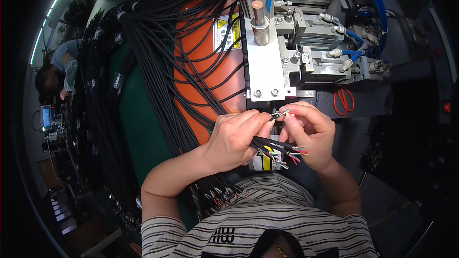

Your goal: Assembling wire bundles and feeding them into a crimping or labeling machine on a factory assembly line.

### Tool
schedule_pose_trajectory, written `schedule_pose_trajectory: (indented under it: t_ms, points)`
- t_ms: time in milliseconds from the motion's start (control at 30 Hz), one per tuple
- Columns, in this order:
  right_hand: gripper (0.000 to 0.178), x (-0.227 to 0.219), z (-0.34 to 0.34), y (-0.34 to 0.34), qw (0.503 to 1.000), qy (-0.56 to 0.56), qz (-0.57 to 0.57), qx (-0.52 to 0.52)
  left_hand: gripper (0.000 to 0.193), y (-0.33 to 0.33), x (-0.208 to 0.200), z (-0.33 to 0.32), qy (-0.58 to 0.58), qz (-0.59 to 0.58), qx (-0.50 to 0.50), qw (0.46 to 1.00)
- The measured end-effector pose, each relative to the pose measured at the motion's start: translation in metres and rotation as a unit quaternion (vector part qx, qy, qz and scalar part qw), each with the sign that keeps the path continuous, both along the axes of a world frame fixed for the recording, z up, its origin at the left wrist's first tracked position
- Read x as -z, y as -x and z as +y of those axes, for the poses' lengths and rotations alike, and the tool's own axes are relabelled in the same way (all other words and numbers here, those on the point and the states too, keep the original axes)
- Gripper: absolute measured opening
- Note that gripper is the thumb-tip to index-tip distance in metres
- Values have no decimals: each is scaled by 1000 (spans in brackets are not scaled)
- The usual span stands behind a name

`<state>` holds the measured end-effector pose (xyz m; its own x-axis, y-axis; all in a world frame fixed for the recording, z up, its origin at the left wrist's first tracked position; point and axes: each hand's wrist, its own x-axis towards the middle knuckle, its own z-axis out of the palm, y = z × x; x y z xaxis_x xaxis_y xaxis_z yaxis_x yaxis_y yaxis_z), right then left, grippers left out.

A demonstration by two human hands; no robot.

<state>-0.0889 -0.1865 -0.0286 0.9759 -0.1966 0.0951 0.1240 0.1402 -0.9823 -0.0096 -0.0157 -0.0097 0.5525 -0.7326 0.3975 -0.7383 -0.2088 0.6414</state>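
Note:
My left hand [236, 136] is closed around several black cables, gripping one between thumb and forefinger. Below its fingers the other cable ends [287, 153] fan out, with stripped red, yellow, green and white wires. Close beside it, my right hand [310, 134] pinches the thin coloured wires [282, 113] at the tip of the upper cable. Both hands are just in front of a metal machine head [265, 71] with a flat plate and bolts. The exact finger contact on the thin wires is partly hidden.
A large bundle of black cables [158, 86] runs over an orange panel [196, 67] and green surface [131, 114] on the left. Pneumatic cylinders [325, 69] with blue hoses [382, 9] stand at right. Red-handled scissors [343, 102] lie nearby. Another person [62, 62] is far left.

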Motion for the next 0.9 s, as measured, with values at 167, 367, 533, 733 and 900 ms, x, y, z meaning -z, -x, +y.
schedule_pose_trajectory:
  t_ms: [167,367,533,733,900]
  points:
    - [14,-2,-10,-2,976,-120,170,-63,13,-1,2,-1,0,-4,9,1000]
    - [15,9,2,8,924,-323,185,-84,20,1,-6,2,-10,-113,3,994]
    - [14,11,19,5,994,43,-61,77,19,2,-7,3,-20,-92,-10,996]
    - [13,-3,2,1,991,129,-23,17,21,2,-6,4,-27,-113,-5,993]
    - [13,-4,-3,-2,995,94,27,-15,20,4,-3,3,-36,-124,-6,992]
